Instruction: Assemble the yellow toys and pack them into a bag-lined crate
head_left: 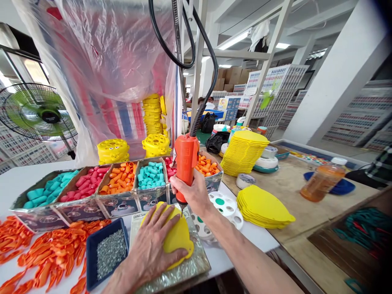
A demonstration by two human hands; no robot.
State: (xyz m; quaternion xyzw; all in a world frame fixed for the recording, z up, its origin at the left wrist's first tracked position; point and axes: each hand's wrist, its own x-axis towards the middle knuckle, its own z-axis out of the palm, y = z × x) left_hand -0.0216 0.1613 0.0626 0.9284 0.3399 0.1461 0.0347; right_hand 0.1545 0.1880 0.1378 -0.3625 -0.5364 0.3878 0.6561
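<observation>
Flat under my left hand (154, 241) lies a yellow shell (177, 237), palm down and fingers spread across its near side, pinning it to a shiny pad (196, 263) at the table's front edge. My right hand (194, 192) is closed around an orange driver (185, 161), held upright, its long axis nearly vertical, cable (202, 102) rising from the top toward the frame overhead. The driver's bit (181, 211) points straight down at the shell's far edge, just beyond my left fingertips (171, 210); whether the tip touches the plastic I cannot tell. The shell sits directly below the driver and slightly nearer me, so the right hand stands over it while the left one covers it.

The shell is smooth, bright yellow plastic, domed and rounded, narrowing to a lobe at its right end.

Just left of the pad a blue tray (92, 261) holds small silver screws. Orange clips (45, 253) are heaped further left on the white table (9, 179). Behind the hands runs a row of cardboard bins (122, 202) with teal, pink and orange caps. A white disc (226, 206) with round holes lies right of the driver, beside a stack of yellow plates (263, 206). Further right, a bottle (321, 181) of amber liquid lies on a wooden bench (290, 228). A fan (36, 112) stands at far left.
</observation>
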